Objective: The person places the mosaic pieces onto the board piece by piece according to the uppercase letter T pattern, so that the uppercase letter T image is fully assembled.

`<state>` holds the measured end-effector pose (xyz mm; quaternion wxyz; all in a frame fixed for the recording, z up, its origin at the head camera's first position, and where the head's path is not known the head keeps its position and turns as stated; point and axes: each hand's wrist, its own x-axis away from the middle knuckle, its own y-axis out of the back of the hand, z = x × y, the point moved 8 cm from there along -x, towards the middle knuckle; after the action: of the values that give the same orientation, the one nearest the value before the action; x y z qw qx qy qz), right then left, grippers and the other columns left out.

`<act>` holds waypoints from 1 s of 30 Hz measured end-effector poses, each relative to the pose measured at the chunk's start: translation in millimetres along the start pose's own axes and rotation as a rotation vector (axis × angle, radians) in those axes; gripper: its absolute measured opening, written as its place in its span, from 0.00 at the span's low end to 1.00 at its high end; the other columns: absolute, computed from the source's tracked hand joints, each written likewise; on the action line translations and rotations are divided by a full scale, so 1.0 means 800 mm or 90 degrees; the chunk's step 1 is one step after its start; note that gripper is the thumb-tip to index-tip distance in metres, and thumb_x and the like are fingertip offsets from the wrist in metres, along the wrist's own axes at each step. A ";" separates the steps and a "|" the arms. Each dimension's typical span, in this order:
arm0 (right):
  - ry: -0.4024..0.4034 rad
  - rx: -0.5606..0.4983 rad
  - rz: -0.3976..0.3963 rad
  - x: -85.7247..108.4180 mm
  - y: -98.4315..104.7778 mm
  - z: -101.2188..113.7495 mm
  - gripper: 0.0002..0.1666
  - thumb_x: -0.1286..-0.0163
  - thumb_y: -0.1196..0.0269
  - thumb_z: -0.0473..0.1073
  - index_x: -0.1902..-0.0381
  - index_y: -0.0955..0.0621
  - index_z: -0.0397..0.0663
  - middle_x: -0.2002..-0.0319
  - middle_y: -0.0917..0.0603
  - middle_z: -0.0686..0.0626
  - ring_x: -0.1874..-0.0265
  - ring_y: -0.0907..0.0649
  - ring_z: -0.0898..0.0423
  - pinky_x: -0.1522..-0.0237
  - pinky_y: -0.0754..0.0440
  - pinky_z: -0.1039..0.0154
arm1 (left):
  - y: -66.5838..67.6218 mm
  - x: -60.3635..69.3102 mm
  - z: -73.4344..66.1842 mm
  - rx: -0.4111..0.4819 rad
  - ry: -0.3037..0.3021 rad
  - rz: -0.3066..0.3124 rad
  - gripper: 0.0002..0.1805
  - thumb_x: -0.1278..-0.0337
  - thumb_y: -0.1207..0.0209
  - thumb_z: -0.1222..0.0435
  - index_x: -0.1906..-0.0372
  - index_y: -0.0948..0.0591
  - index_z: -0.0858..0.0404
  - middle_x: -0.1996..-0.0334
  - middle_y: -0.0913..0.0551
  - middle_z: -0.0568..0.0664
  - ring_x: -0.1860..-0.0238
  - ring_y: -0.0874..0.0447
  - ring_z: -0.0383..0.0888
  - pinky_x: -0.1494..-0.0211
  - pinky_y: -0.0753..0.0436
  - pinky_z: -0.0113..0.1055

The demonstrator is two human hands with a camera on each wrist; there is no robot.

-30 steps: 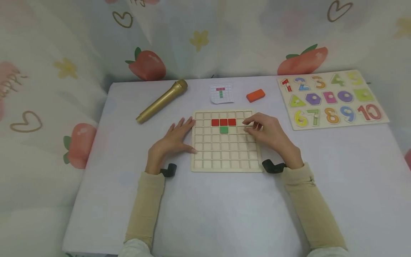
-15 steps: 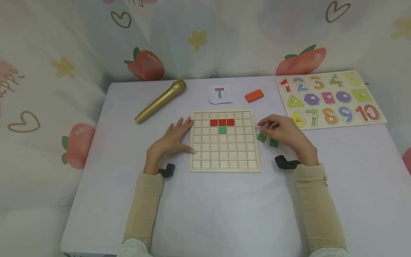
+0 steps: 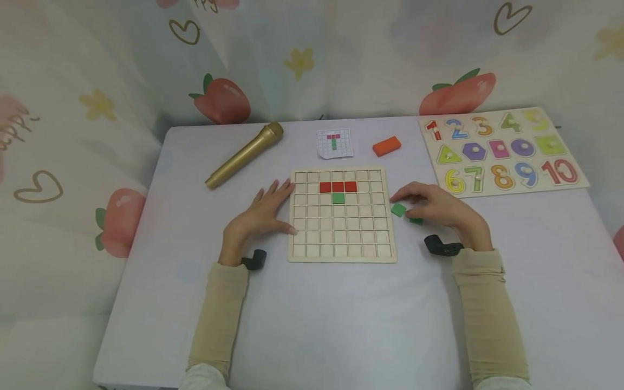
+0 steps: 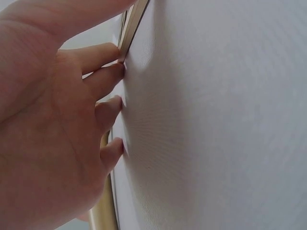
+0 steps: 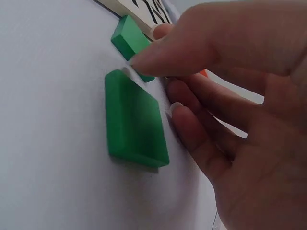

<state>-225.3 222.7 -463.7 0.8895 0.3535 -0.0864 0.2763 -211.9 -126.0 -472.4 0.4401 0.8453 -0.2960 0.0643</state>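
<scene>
1. Right hand [image 3: 439, 210] is now spreading thumb and fingers wider than half a second ago; grip's sitting apart around a green tile [image 3: 398, 210], so imo nothing's getting lifted yet.
2. Tile's lying between the board [image 3: 340, 236] and the bench [image 3: 341, 319]'s right edge.
3. Left hand [image 3: 258, 216]'s touching the board, fingers splayed.
</scene>
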 end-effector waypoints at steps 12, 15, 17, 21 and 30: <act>-0.014 0.048 -0.064 -0.005 0.002 -0.002 0.20 0.35 0.28 0.37 0.44 0.15 0.45 0.45 0.19 0.44 0.49 0.26 0.49 0.45 0.29 0.54 | 0.001 0.001 -0.001 -0.004 0.008 0.003 0.64 0.49 0.24 0.53 0.16 0.53 0.57 0.15 0.60 0.46 0.15 0.73 0.48 0.15 0.72 0.49; -0.018 0.051 -0.074 -0.006 0.002 -0.003 0.21 0.35 0.27 0.39 0.45 0.15 0.43 0.48 0.20 0.43 0.51 0.27 0.48 0.48 0.29 0.55 | 0.000 0.000 0.000 -0.008 0.010 0.004 0.64 0.50 0.23 0.52 0.16 0.53 0.56 0.15 0.60 0.46 0.15 0.73 0.48 0.15 0.72 0.49; -0.018 0.053 -0.077 -0.007 0.002 -0.003 0.21 0.36 0.27 0.39 0.46 0.16 0.43 0.50 0.20 0.42 0.52 0.27 0.48 0.50 0.30 0.56 | 0.000 0.000 0.000 -0.009 0.009 0.003 0.64 0.50 0.23 0.52 0.16 0.53 0.56 0.15 0.60 0.46 0.15 0.73 0.48 0.15 0.72 0.49; -0.025 0.049 -0.080 -0.007 0.002 -0.003 0.18 0.36 0.27 0.38 0.48 0.17 0.43 0.54 0.20 0.43 0.55 0.26 0.48 0.54 0.29 0.58 | -0.001 -0.001 0.001 -0.008 0.008 0.000 0.64 0.51 0.23 0.53 0.16 0.53 0.56 0.15 0.60 0.46 0.15 0.73 0.48 0.15 0.72 0.49; -0.015 0.051 -0.079 -0.005 0.006 0.001 0.13 0.28 0.34 0.41 0.47 0.15 0.45 0.56 0.16 0.44 0.58 0.22 0.50 0.59 0.25 0.66 | 0.000 -0.001 0.000 -0.005 0.006 0.001 0.64 0.50 0.23 0.53 0.16 0.53 0.57 0.15 0.60 0.46 0.15 0.73 0.48 0.15 0.72 0.49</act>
<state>-231.1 223.5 -461.7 0.8889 0.3969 -0.0639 0.2195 -212.1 -125.7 -472.9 0.4447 0.8432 -0.2945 0.0675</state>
